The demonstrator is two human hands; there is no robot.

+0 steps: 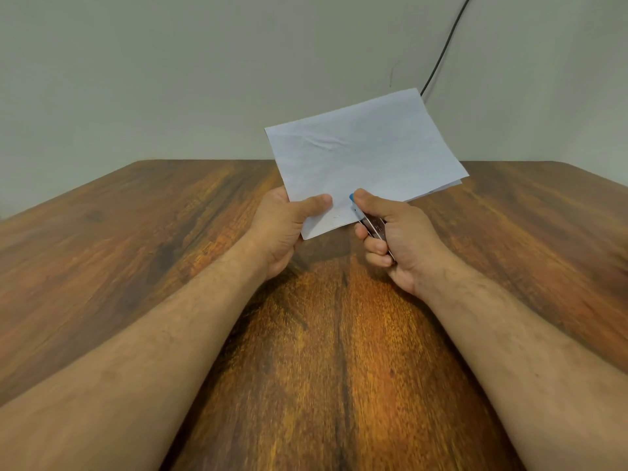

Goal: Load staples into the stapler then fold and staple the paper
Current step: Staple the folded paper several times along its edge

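A folded white paper (363,154) is held up above the wooden table (136,239), tilted, with its layered edges showing at the right. My left hand (289,229) pinches its lower left corner, thumb on top. My right hand (390,239) grips a small stapler (372,226) with a blue tip and a metal body. The stapler's jaws sit over the paper's near edge, just right of my left thumb. A small staple mark shows on the paper near that thumb. Most of the stapler is hidden inside my fist.
A pale wall rises behind the table's far edge. A thin black cable (445,49) runs down the wall at the upper right, behind the paper. Both forearms reach over the table's middle.
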